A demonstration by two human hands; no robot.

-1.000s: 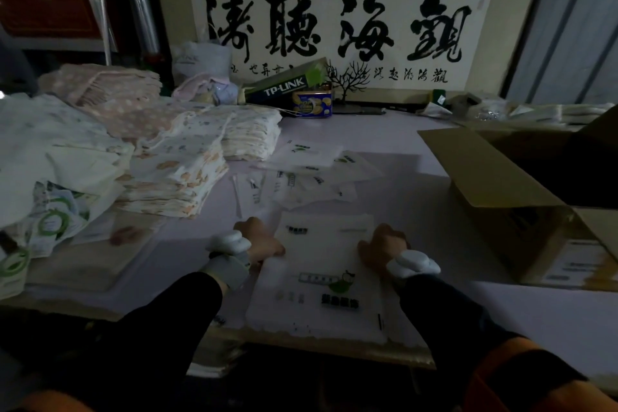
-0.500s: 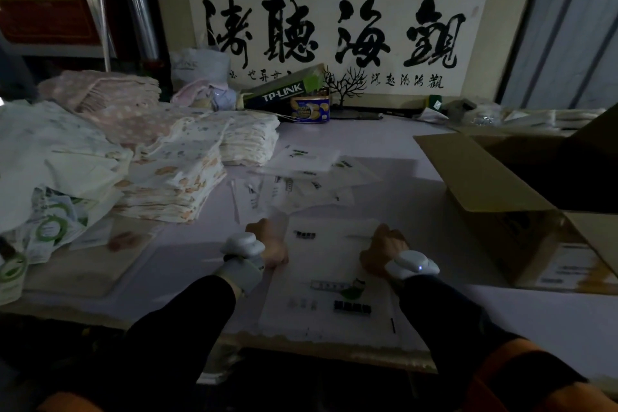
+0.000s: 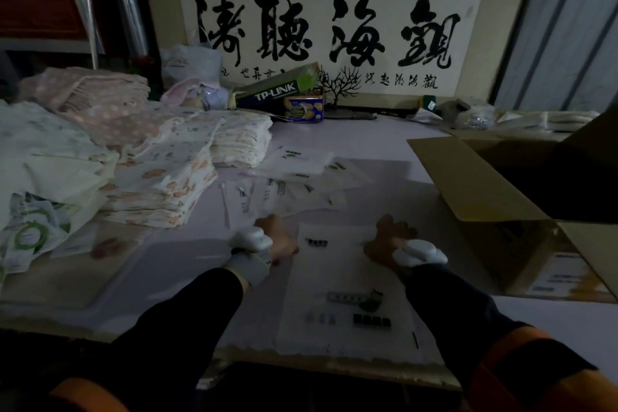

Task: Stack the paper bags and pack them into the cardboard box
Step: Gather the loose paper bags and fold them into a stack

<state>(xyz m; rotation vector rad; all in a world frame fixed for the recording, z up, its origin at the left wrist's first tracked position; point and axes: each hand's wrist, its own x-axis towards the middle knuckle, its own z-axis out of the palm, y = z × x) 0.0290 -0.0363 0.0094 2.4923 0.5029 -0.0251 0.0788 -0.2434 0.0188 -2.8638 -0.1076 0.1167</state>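
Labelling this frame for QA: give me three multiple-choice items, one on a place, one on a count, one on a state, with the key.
1. Where is the cardboard box?
A. right of the stack of bags
B. left of the stack
C. under the table

2. How many large brush characters are on the framed calligraphy?
A. two
B. four
C. six

3. What state is the box in?
A. taped shut
B. flattened
C. open, flaps out

Key: 1 A, the box sits right of the right hand at the stack of bags; 2 B, four big characters show in a row; 3 C, a flap lies folded outward over the dark inside. The left hand is at the stack's other side.
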